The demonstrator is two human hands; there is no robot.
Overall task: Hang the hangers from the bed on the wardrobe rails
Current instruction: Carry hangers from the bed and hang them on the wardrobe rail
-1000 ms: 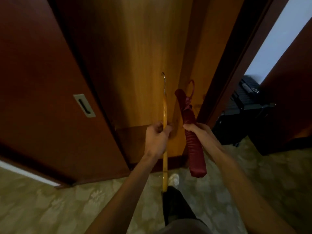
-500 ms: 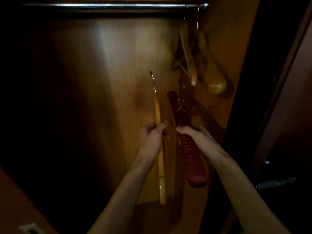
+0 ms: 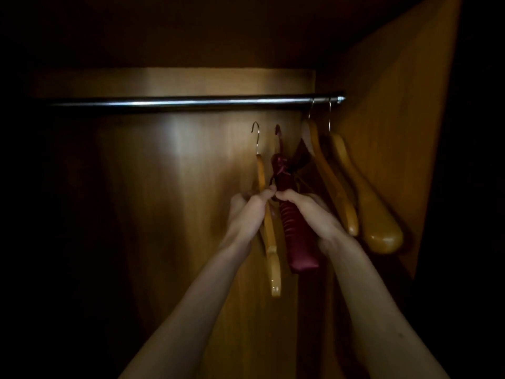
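Two hangers are in hand and two more already hang at the right end of the rail.

Rail: the wardrobe rail (image 3: 191,102) runs across the upper part of the frame, its left stretch bare and dim.

Left grip: the left hand (image 3: 247,212), just left of centre, is closed around the shoulder of the slim wooden hanger (image 3: 269,236). The hanger stands nearly upright; its metal hook rises above the fingers and stops short of the rail, while its lower arm hangs below the wrist.

Right grip: the right hand (image 3: 306,212), touching or nearly touching the left at the knuckles, is closed around the padded maroon hanger (image 3: 296,236). Its hook likewise points up, clear of the rail; its padded end hangs below the hand.

Right of the hands: a hung slim wooden hanger (image 3: 332,184) and a broad-shouldered wooden hanger (image 3: 369,209) are hooked over the rail near its right end, close to the side panel (image 3: 404,127).

Assessment: the step in hand appears to be the raising of both hangers toward the rail. The next move calls for lifting each hook above the bar, then lowering it over, probably in the free stretch left of the hung pair. Low light makes hook orientation hard to confirm.
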